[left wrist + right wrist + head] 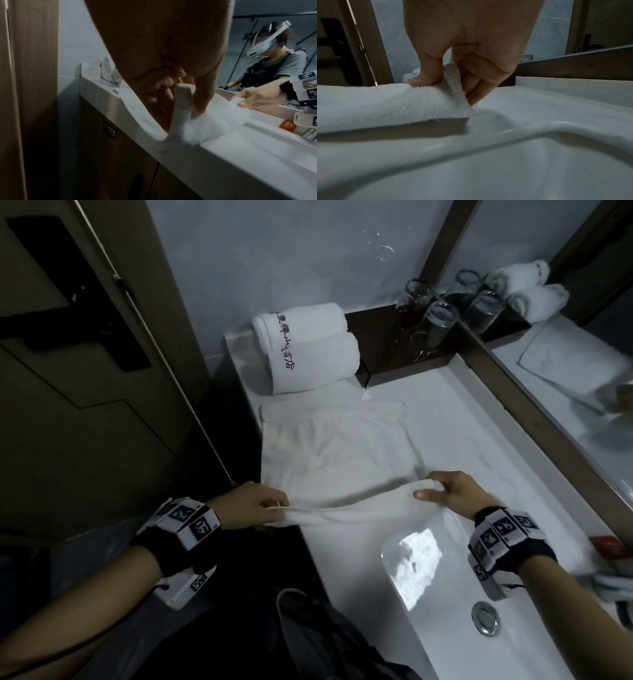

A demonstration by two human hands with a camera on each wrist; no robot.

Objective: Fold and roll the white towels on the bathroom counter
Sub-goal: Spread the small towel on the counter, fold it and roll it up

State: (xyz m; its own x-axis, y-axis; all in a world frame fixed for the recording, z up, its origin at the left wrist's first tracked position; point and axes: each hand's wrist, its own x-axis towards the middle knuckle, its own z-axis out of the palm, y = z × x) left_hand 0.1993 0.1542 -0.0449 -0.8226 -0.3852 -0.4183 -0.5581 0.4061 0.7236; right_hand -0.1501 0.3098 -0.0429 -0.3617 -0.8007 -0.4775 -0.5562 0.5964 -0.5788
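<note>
White marble-look bathroom counter (445, 419) runs along a wood-framed mirror (582, 392), with a white sink basin (445, 611) set into it at the near end and a dark door (68, 371) to the left. On the counter between the basin and the far wall lies a flat white towel (335, 453), spread out with its near edge lifted off the surface. The left hand (255, 503) pinches the near left corner of that edge: in the left wrist view the thumb presses the terry cloth against the curled fingers (159, 83), and the hem loops up between them. The right hand (452, 491) pinches the near right corner; in the right wrist view the thumb (426, 73) lies on top of the cloth and the curled fingers sit behind it, clamping a fold. The raised edge stretches between the two hands, just beside the basin's rim. At the far end of the counter two rolled towels (308, 350) with dark embroidered lettering lie touching side by side, next to a dark wooden tray (404, 350) holding upturned drinking glasses (438, 320).
</note>
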